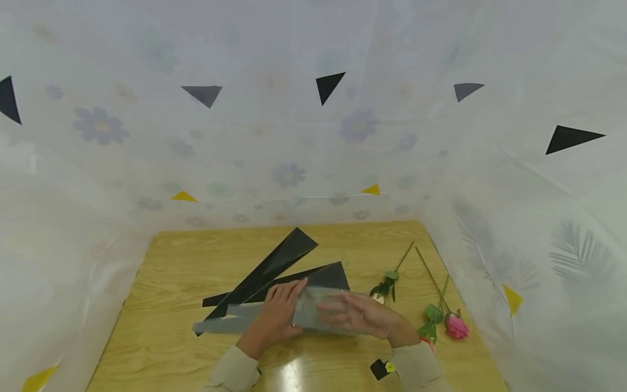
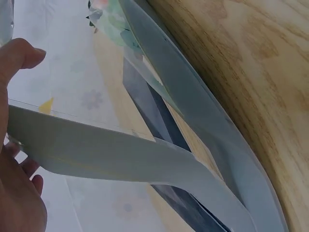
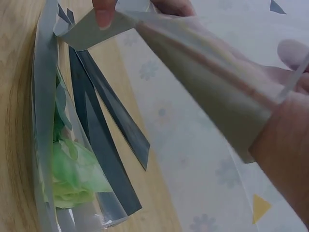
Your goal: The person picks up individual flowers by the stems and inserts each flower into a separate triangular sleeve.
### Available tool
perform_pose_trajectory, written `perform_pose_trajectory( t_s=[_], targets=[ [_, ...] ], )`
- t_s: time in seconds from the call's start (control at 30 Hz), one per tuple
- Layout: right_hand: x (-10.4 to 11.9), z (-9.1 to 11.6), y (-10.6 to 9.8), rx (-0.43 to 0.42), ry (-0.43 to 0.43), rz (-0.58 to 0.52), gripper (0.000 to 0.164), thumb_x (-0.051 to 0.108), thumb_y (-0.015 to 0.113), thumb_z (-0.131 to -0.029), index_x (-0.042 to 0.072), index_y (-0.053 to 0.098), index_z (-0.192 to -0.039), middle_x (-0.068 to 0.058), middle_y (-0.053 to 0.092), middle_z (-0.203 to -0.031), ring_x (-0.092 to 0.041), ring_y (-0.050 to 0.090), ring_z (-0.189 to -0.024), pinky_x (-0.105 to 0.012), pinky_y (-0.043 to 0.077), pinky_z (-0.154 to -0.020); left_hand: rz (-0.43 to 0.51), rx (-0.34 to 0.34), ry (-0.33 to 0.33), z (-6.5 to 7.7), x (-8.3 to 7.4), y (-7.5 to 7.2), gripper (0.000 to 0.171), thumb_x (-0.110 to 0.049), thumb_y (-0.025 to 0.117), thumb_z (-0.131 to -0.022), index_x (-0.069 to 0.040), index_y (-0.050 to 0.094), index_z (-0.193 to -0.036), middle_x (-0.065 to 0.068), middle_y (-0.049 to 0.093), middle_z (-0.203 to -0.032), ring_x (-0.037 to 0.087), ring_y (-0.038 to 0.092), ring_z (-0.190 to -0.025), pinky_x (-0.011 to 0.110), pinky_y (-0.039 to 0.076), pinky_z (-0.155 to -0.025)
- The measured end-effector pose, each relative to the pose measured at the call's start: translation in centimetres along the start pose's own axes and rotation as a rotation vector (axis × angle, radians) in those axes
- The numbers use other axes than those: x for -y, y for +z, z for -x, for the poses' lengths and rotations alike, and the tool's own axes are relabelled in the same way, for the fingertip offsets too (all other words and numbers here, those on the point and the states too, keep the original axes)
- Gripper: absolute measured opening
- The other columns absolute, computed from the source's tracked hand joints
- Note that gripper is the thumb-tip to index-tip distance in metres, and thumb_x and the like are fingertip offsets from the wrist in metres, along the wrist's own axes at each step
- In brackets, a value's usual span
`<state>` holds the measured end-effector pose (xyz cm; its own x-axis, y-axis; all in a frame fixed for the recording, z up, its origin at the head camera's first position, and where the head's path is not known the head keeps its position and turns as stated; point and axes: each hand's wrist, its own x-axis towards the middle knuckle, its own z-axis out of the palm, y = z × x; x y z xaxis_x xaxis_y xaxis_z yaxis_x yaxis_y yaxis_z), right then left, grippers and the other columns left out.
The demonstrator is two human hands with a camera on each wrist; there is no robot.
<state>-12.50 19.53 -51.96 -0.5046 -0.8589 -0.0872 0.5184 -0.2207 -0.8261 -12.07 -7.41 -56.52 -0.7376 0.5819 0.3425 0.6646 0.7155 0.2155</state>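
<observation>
My left hand [image 1: 276, 313] grips the edge of a grey, see-through flower sleeve [image 1: 313, 310], thumb below and fingers above. My right hand [image 1: 364, 316] is at the sleeve's right end with its fingers extended; they look hazy through the film. In the right wrist view, the film stretches from the left thumb [image 3: 104, 14] to the right wrist. Below it, a pale green flower [image 3: 72, 169] lies in another clear-and-grey sleeve [image 3: 43, 121] on the table. The left wrist view shows the raised grey sleeve [image 2: 96, 150] beside the left hand [image 2: 19, 188].
Two dark wrapped sleeves [image 1: 274, 264] lie fanned out behind the hands on the wooden table [image 1: 171, 261]. To the right are a pink rose [image 1: 456, 326] and a white-headed stem [image 1: 390, 277]. A small black object [image 1: 379, 369] is by the right sleeve. Patterned curtains [image 1: 289, 136] surround the table.
</observation>
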Motion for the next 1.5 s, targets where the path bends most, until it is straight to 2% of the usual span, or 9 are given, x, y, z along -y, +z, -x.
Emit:
perform_pose_trajectory(
  t_s=[0.1,0.27,0.5,0.73,0.93,1.1,1.23,1.37,1.5],
  targets=[
    [0.0,-0.1,-0.3,-0.010,0.017,-0.033,0.058,0.038,0.007,-0.102,0.002,0.024,-0.144,-0.023,0.024,-0.147,-0.044,0.029,-0.129,-0.051,0.026,-0.103,0.012,0.009,-0.008,0.0,0.0,0.2,0.113,-0.049,0.079,-0.062,-0.011,0.018,-0.149,0.006,0.036,-0.137,0.021,0.038,-0.120,0.043,0.026,-0.100],
    [0.0,-0.3,-0.7,0.026,0.014,-0.064,0.077,0.054,-0.003,-0.095,-0.004,0.000,-0.147,-0.026,0.021,-0.147,-0.042,0.024,-0.132,-0.048,0.021,-0.106,0.015,0.053,-0.026,0.1,-0.1,0.7,0.105,-0.049,0.076,-0.064,-0.013,0.023,-0.147,0.003,0.039,-0.135,0.019,0.039,-0.120,0.042,0.026,-0.101],
    [-0.2,-0.4,-1.1,0.079,0.005,-0.118,0.095,0.065,-0.007,-0.086,-0.007,0.011,-0.145,-0.027,0.008,-0.149,-0.042,0.019,-0.134,-0.045,0.016,-0.108,-0.013,0.053,-0.029,0.2,-0.3,1.0,0.096,-0.048,0.079,-0.064,-0.013,0.032,-0.140,0.003,0.042,-0.132,0.019,0.040,-0.119,0.042,0.027,-0.101],
    [-0.2,-0.4,-1.1,0.095,0.000,-0.152,0.096,0.068,-0.007,-0.084,-0.004,-0.002,-0.146,-0.027,0.012,-0.148,-0.043,0.020,-0.133,-0.047,0.016,-0.108,-0.038,0.048,-0.042,0.1,-0.3,0.7,0.093,-0.048,0.082,-0.063,-0.013,0.038,-0.137,0.003,0.044,-0.130,0.020,0.042,-0.117,0.042,0.029,-0.099],
    [0.0,-0.5,-1.1,0.107,-0.029,-0.088,0.107,0.071,-0.013,-0.079,-0.012,0.012,-0.143,-0.029,0.014,-0.147,-0.042,0.015,-0.135,-0.047,0.012,-0.108,-0.051,0.007,-0.042,0.1,-0.2,0.8,0.086,-0.047,0.082,-0.063,-0.014,0.043,-0.133,0.002,0.047,-0.127,0.019,0.044,-0.115,0.041,0.031,-0.097],
    [0.5,-0.1,-0.9,-0.002,-0.050,-0.025,0.101,0.065,-0.010,-0.086,-0.013,0.022,-0.140,-0.030,0.021,-0.144,-0.044,0.022,-0.132,-0.046,0.019,-0.107,-0.041,-0.047,-0.045,0.3,0.4,1.0,0.079,-0.043,0.082,-0.064,-0.013,0.047,-0.129,0.001,0.050,-0.125,0.019,0.046,-0.113,0.041,0.033,-0.095],
    [1.5,0.7,-0.3,-0.157,-0.024,0.134,0.086,0.054,-0.003,-0.095,-0.013,0.027,-0.139,-0.030,0.030,-0.141,-0.043,0.035,-0.126,-0.045,0.028,-0.102,-0.028,-0.036,-0.075,0.5,1.0,1.0,0.078,-0.043,0.082,-0.065,-0.014,0.047,-0.129,0.001,0.050,-0.125,0.019,0.045,-0.114,0.041,0.032,-0.095],
    [2.3,1.8,-0.3,-0.325,-0.044,0.275,0.064,0.039,0.018,-0.103,-0.014,0.039,-0.133,-0.029,0.045,-0.130,-0.037,0.050,-0.116,-0.043,0.038,-0.095,0.000,-0.037,-0.095,0.8,1.4,0.7,0.075,-0.039,0.082,-0.067,-0.013,0.047,-0.128,0.001,0.050,-0.124,0.020,0.046,-0.114,0.042,0.033,-0.095],
    [2.4,3.0,-1.5,-0.548,-0.132,0.368,0.049,0.028,0.039,-0.101,-0.014,0.048,-0.124,-0.023,0.060,-0.112,-0.033,0.059,-0.104,-0.041,0.044,-0.089,0.024,-0.040,-0.104,1.0,1.7,0.6,0.074,-0.037,0.082,-0.067,-0.013,0.048,-0.129,0.002,0.051,-0.124,0.020,0.046,-0.113,0.043,0.034,-0.094]
  ],
)
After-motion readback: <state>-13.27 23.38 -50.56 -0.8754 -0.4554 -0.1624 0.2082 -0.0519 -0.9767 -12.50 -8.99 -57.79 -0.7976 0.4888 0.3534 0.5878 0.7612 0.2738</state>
